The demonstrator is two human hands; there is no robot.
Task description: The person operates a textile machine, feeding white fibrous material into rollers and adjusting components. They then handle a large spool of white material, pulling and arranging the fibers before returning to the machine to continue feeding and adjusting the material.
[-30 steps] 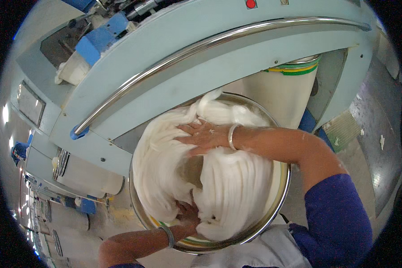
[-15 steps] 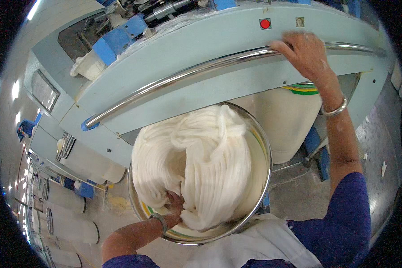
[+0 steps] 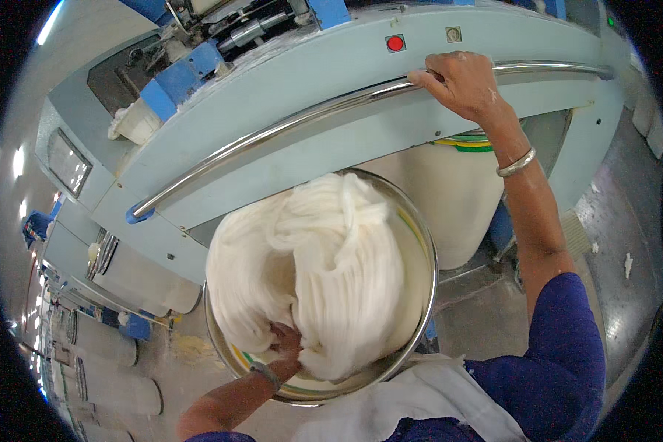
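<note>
A thick coil of white cotton sliver (image 3: 346,272) lies in a round can with a shiny metal rim (image 3: 432,295). Its strands hang in folds around a hollow. My left hand (image 3: 286,345) is pushed in at the near side of the coil, its fingers curled into the sliver and partly hidden by it. Up at the right, my right hand (image 3: 460,82) is wrapped over the chrome rail (image 3: 309,118) on the front of a pale green machine (image 3: 272,166). A red button (image 3: 395,43) sits on the panel just left of that hand.
Behind and right of the coil stands another tall white can (image 3: 457,199), partly under the machine. More white cans (image 3: 121,394) line the floor at the left. White fibre scraps (image 3: 628,265) lie on the floor at the right.
The whole view has shifted, so the machine and can appear a little further left. My right hand stays on the rail and my left hand stays in the sliver.
</note>
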